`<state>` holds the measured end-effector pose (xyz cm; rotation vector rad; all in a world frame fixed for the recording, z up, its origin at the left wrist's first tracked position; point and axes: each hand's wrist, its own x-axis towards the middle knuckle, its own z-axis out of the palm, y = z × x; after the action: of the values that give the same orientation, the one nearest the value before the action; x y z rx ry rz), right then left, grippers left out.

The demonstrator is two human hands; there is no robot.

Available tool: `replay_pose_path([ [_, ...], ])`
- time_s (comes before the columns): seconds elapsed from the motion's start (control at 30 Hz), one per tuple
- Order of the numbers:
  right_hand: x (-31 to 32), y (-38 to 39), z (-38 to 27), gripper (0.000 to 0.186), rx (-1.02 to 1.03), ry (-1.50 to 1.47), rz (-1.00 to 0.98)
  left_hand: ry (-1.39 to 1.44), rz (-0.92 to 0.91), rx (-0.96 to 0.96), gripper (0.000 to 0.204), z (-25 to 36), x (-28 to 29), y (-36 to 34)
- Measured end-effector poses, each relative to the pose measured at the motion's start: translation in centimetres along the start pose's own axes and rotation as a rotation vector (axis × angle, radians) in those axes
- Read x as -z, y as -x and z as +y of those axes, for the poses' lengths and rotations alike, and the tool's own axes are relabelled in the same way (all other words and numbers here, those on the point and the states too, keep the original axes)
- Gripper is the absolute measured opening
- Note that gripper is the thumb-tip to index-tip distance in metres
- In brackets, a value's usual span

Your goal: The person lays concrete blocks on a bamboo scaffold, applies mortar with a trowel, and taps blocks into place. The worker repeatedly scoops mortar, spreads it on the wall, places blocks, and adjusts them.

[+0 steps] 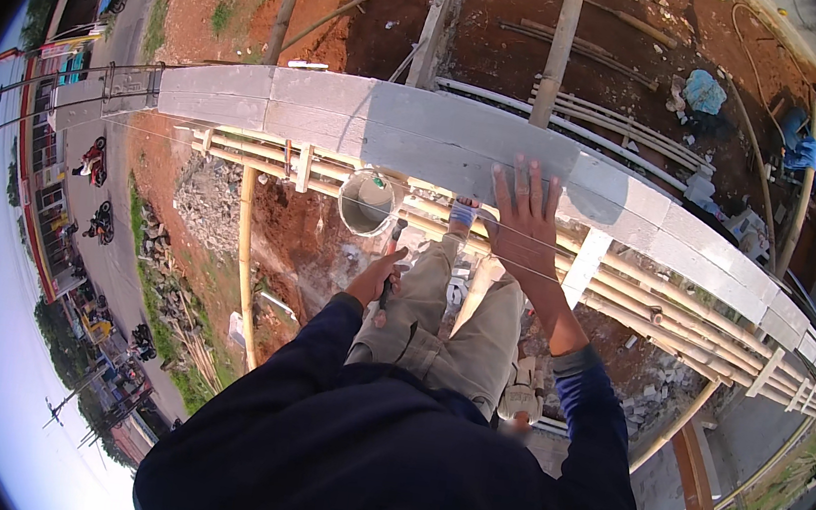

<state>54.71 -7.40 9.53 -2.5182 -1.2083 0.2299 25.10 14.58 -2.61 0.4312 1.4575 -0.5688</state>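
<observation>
My left hand (pixel 380 278) is closed round the handle of a hammer (pixel 393 245), its dark head pointing up beside the bucket. My right hand (pixel 525 218) lies flat with fingers stretched out, its fingertips on the top of a grey block wall (pixel 421 144). The wall curves across the view in front of me, built of long pale blocks. A whitish bucket (pixel 368 218) stands on the bamboo poles near the hammer, with grey residue and a small green thing inside.
Bamboo scaffold poles (pixel 663 314) run along the near side of the wall, high above rubble (pixel 208 200). A thin string (pixel 442 221) stretches along the wall. Beyond it, red soil holds loose poles and a blue bag (pixel 704 91). Motorcycles (pixel 102 222) stand on the road at left.
</observation>
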Motion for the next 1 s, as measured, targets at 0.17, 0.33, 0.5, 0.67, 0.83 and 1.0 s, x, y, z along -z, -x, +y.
replay_pose_path([
  [0.17, -3.8, -1.6, -4.7, 0.084, 0.048, -0.126, -0.090, -0.048, 0.035, -0.031, 0.063, 0.8, -0.2, 0.3],
  [0.33, -4.9, -1.1, -7.6, 0.083, 0.137, -0.061, -0.079, -0.095, 0.015, -0.071, 0.069, 0.5, 2.0, 1.1],
  [0.5, -4.5, -5.4, -7.4, 0.085, -0.116, 0.003, 0.032, -0.127, 0.057, -0.096, 0.054, 0.6, 4.1, 2.4],
  [0.67, -6.0, -3.8, -9.8, 0.081, 0.028, -0.038, -0.097, -0.017, 0.069, -0.024, 0.050, -0.7, 7.5, 1.2],
  [0.83, -6.4, -5.3, -11.7, 0.078, 0.145, -0.017, -0.081, -0.032, 0.062, 0.000, 0.055, -1.0, 9.3, 0.9],
  [1.0, -6.7, -11.2, -13.0, 0.081, 0.028, 0.015, 0.045, 0.031, 0.002, 0.059, 0.052, -0.8, 10.5, 0.7],
])
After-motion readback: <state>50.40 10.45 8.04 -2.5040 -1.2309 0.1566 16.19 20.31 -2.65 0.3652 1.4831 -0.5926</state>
